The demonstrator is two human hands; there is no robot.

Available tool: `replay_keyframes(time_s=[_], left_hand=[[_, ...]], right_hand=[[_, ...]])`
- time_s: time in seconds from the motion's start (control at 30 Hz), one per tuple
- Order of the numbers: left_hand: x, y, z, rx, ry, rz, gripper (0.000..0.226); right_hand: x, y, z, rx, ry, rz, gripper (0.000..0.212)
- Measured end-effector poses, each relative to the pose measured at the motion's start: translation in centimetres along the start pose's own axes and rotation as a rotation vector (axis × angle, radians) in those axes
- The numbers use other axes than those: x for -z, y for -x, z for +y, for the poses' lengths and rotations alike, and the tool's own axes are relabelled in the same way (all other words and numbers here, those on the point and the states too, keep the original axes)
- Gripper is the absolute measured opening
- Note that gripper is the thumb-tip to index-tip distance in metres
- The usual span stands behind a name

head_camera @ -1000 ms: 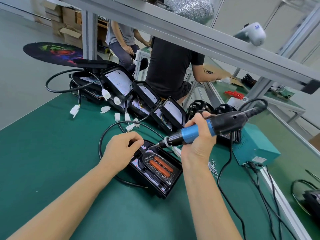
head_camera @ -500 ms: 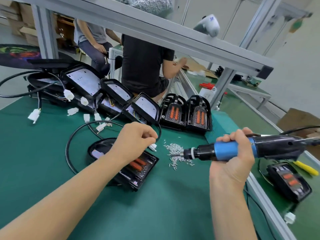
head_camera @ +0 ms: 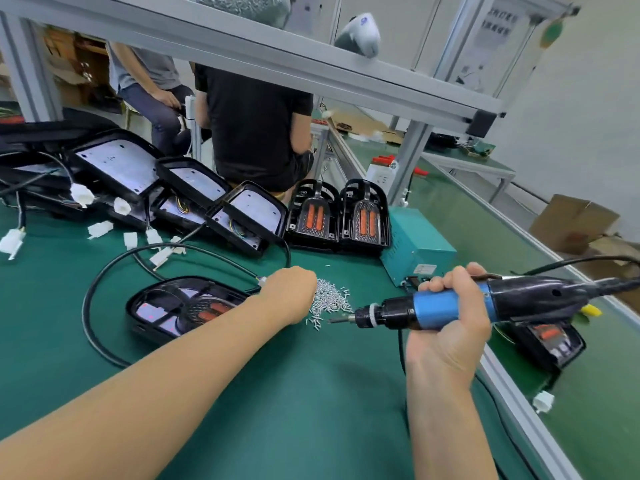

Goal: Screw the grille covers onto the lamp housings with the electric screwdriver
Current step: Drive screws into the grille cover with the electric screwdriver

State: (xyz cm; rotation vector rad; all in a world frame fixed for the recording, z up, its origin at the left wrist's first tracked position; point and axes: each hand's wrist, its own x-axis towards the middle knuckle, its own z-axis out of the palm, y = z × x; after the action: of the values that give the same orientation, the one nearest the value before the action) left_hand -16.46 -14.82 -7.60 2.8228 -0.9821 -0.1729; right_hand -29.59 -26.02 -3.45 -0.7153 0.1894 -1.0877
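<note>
The electric screwdriver (head_camera: 450, 308) is gripped around its blue barrel by the right hand (head_camera: 450, 327), held level above the green mat (head_camera: 294, 393) with its bit aimed left at the pile of screws (head_camera: 330, 299). That pile is reached into by the left hand (head_camera: 289, 294); its fingertips are hidden, so whether a screw is pinched cannot be told. Just left of it, a lamp housing (head_camera: 180, 306) with its grille cover (head_camera: 207, 306) is laid flat, ringed by a black cable (head_camera: 93, 289). Farther back, two finished lamps (head_camera: 339, 220) are stood beside a teal power box (head_camera: 415, 247).
</note>
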Motion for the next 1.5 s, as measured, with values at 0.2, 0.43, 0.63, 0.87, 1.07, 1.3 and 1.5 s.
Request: replay_keyframes(time_s=[0.2, 0.43, 0.63, 0.87, 1.07, 1.3, 1.5], left_hand=[[-1.0, 0.2, 0.1, -0.003, -0.221, 0.053, 0.036], [2.1, 2.9, -2.0, -0.014, 0.714, 0.199, 0.012], [2.2, 9.0, -4.4, 0.066, 1.463, 0.155, 0.017], [1.5, 12.2, -5.3, 0.099, 1.678, 0.188, 0.026], [1.6, 13.5, -5.8, 0.089, 1.697, 0.246, 0.019], [1.8, 14.4, -6.5, 0.080, 1.669, 0.236, 0.014], [1.6, 14.6, -7.2, 0.074, 1.610, 0.251, 0.019]], right_hand=[[0.2, 0.1, -0.3, 0.001, -0.004, 0.016, 0.022], [-0.4, 0.2, -1.6, -0.032, -0.085, -0.003, 0.021], [-1.7, 0.8, -2.4, -0.108, -0.209, -0.065, 0.019], [-4.2, 2.9, -1.1, -0.184, -0.253, -0.125, 0.017], [-5.8, 4.5, -0.1, -0.223, -0.238, -0.181, 0.020], [-6.5, 5.1, 0.2, -0.221, -0.217, -0.200, 0.012], [-7.0, 5.6, 0.7, -0.240, -0.212, -0.218, 0.015]])
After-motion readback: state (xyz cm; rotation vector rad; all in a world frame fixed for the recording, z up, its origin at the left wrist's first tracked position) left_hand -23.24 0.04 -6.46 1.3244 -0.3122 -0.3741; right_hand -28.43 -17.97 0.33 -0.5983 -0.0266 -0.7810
